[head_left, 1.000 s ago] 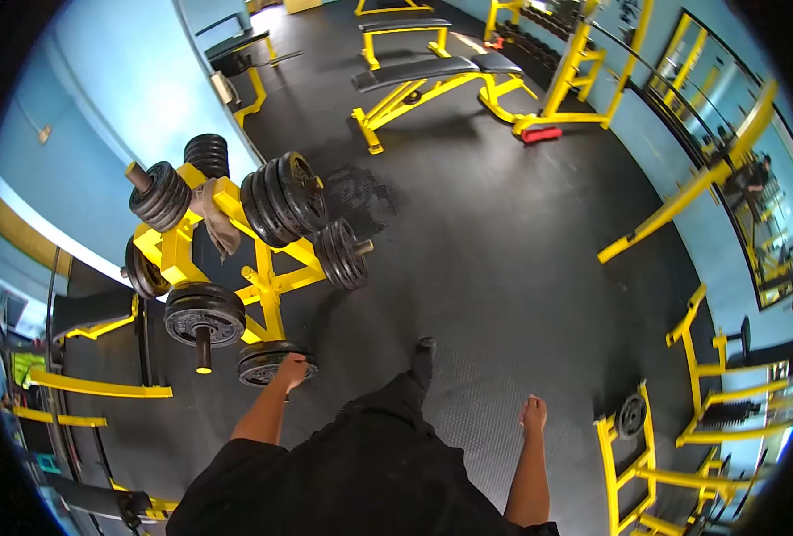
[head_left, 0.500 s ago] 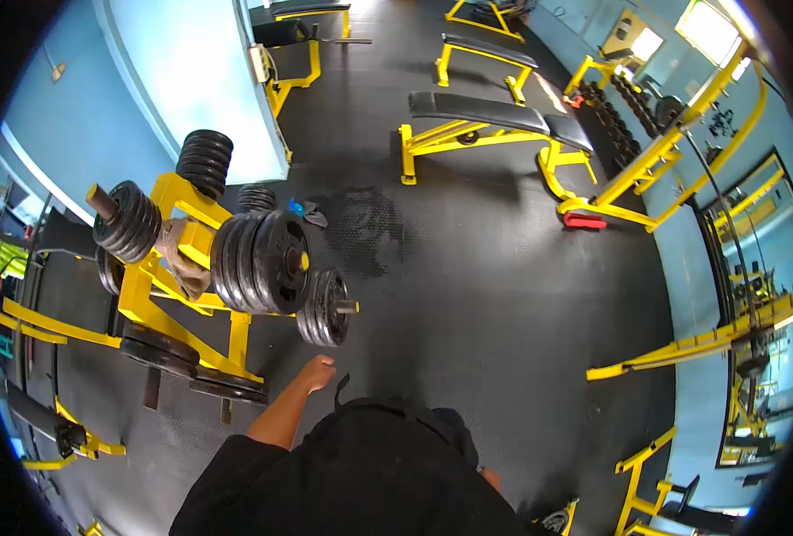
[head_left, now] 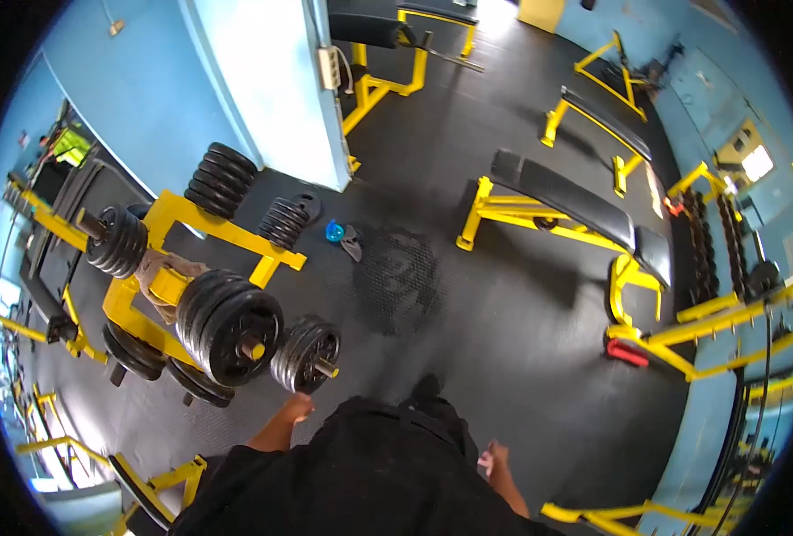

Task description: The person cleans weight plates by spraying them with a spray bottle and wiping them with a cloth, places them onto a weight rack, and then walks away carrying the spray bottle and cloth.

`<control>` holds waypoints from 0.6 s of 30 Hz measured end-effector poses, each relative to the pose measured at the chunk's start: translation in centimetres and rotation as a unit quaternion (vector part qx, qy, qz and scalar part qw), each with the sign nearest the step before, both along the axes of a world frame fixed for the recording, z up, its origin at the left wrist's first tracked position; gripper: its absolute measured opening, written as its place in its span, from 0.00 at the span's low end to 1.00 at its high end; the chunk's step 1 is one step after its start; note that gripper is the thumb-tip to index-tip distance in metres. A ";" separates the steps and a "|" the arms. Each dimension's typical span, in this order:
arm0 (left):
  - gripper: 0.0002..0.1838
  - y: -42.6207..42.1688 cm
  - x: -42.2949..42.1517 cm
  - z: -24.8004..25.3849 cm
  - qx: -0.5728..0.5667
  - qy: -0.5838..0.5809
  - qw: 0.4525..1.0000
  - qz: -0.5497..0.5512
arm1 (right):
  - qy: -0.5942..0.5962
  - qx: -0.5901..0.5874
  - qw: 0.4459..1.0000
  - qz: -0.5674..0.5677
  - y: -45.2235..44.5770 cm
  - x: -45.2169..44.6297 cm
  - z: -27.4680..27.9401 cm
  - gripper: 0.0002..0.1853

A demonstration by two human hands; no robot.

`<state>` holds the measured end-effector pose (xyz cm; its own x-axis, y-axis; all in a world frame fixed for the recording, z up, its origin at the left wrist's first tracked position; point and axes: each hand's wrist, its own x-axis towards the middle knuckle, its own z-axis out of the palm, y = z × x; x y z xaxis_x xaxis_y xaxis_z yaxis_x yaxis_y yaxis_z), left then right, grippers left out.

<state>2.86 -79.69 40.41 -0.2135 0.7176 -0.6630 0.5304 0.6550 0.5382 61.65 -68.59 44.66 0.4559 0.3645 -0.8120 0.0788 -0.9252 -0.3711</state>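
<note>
My left hand (head_left: 298, 408) hangs low in front of me, its fingers curled closed, with nothing visible in them. It is just below a stack of black weight plates (head_left: 305, 353) on a peg of the yellow plate rack (head_left: 231, 234); in this view hand and plates nearly meet, and I cannot tell if they touch. Out by my right side is my right hand (head_left: 496, 457), small and a bit blurred, thumb and fingers slightly apart, no object visible in it. Larger plates (head_left: 236, 335) sit on the nearer peg, and a brown cloth (head_left: 157, 279) drapes over the rack.
A blue item (head_left: 335, 232) and a grey item (head_left: 351, 243) lie on the black floor (head_left: 432, 357) beside a dark wet-looking patch. A padded bench (head_left: 566, 198) stands ahead right, with a dumbbell rack (head_left: 705, 250) beyond. A white wall edge (head_left: 312, 125) juts out ahead left.
The view has turned left and come closer to the plate rack. The bench has shifted right and down in view. My right hand, barely showing before, now shows beside my body.
</note>
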 end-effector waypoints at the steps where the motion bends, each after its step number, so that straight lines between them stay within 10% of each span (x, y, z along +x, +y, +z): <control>1: 0.14 0.2 0.2 0.1 -0.003 0.003 1.000 -0.029 | 0.009 0.012 1.000 0.008 5.5 0.2 1.3 0.14; 6: 0.16 4.3 7.1 6.7 -0.055 -0.012 0.930 0.362 | 0.011 0.097 0.974 0.206 31.2 1.0 2.7 0.20; 16: 0.23 17.0 9.8 -5.5 -0.146 -0.053 0.886 0.436 | 0.139 0.114 0.927 0.330 57.9 -13.5 1.0 0.17; 18: 0.22 22.4 7.4 -8.1 -0.057 0.134 0.983 -0.108 | 0.168 0.073 0.907 0.379 62.7 -15.3 -0.2 0.18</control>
